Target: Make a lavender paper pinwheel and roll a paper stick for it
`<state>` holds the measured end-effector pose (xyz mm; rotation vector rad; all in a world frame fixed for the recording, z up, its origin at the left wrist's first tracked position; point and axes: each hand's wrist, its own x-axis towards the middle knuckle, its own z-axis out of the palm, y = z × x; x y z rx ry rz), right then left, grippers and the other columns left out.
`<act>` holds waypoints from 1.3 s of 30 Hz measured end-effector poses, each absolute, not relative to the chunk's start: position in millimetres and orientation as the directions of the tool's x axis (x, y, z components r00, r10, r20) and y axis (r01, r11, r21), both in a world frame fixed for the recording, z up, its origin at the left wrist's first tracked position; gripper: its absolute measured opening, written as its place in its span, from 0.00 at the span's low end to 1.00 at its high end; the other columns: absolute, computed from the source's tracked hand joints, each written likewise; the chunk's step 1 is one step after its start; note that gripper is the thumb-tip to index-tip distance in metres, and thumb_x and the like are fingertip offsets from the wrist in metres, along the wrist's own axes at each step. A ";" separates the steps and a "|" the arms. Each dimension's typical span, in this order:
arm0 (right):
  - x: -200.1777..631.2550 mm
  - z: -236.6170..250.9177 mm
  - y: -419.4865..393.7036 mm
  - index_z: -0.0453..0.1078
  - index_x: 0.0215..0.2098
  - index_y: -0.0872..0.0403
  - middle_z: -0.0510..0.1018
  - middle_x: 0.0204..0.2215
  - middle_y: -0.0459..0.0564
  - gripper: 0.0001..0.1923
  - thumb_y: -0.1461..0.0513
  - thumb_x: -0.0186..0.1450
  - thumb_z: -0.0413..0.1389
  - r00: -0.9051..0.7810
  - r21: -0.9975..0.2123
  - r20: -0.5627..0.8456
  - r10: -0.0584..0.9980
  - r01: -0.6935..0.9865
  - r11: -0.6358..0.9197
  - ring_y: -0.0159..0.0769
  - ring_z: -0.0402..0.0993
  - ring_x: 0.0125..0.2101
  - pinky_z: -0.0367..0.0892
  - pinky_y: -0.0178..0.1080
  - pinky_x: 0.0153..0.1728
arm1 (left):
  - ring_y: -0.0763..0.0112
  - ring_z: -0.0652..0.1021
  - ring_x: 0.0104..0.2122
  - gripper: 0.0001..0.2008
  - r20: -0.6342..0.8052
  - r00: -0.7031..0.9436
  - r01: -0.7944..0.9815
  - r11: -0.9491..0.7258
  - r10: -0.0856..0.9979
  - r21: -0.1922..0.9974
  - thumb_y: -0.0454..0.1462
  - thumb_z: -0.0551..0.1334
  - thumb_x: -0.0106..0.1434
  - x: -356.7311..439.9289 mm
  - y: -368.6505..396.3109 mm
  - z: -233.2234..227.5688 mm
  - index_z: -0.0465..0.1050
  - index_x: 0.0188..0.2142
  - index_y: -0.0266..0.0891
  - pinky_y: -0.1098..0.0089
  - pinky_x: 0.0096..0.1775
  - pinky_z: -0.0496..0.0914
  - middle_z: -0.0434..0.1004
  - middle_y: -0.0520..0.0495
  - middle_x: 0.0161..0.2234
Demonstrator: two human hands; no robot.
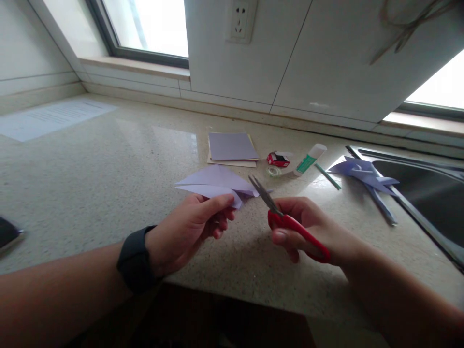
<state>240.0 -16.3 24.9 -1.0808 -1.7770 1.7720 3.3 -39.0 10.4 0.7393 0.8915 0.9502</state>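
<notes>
My left hand (197, 222), with a dark watch (136, 261) on its wrist, pinches a sheet of lilac paper (217, 178) between thumb and fingers. Slits run into the paper, and its cut flaps spread apart above the counter. In my right hand (308, 227) is a pair of scissors (290, 223) with red handles. Their metal blades point up and to the left, close to the paper's right edge and looking nearly closed. Whether the blade tips touch the paper I cannot tell.
Behind the paper lie a stack of square paper (232, 146), a small red box (278, 159), a tape roll (273, 171), a glue stick (310, 159) and a green strip (328, 176). A purple paper pinwheel (357, 171) rests by the sink (424, 193). A printed sheet (54, 116) lies far left.
</notes>
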 end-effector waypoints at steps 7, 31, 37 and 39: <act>265.6 22.7 -4.1 0.65 0.29 0.55 0.69 0.20 0.41 0.22 0.50 0.57 0.69 -0.746 -0.909 -0.408 0.525 0.383 -0.163 0.26 0.69 0.17 0.65 0.27 0.14 | 0.81 0.67 0.23 0.12 -0.276 0.268 -0.457 0.374 0.923 0.807 0.42 0.69 0.64 2.2 -37.1 5.6 0.75 0.31 0.34 0.81 0.23 0.63 0.72 0.51 0.28; 264.4 21.0 0.7 0.65 0.28 0.55 0.70 0.17 0.41 0.27 0.44 0.56 0.69 -0.740 -0.880 -0.468 0.483 0.442 -0.174 0.26 0.67 0.14 0.59 0.26 0.12 | 0.82 0.68 0.22 0.11 -0.260 0.286 -0.406 0.363 0.922 0.839 0.41 0.71 0.63 2.5 -37.1 2.8 0.77 0.30 0.34 0.81 0.22 0.63 0.74 0.51 0.27; 264.4 22.5 0.5 0.64 0.27 0.55 0.69 0.16 0.41 0.28 0.43 0.55 0.69 -0.734 -0.875 -0.471 0.490 0.458 -0.157 0.26 0.67 0.14 0.60 0.26 0.12 | 0.82 0.69 0.22 0.11 -0.260 0.274 -0.397 0.355 0.926 0.846 0.41 0.72 0.62 2.8 -37.9 2.9 0.78 0.30 0.34 0.82 0.22 0.64 0.75 0.50 0.27; 264.7 22.7 0.6 0.64 0.27 0.55 0.69 0.17 0.41 0.27 0.43 0.55 0.68 -0.733 -0.874 -0.472 0.490 0.463 -0.151 0.26 0.67 0.14 0.59 0.25 0.12 | 0.82 0.69 0.22 0.11 -0.257 0.266 -0.402 0.350 0.929 0.846 0.40 0.73 0.61 3.1 -38.4 3.1 0.78 0.31 0.34 0.82 0.22 0.64 0.75 0.50 0.27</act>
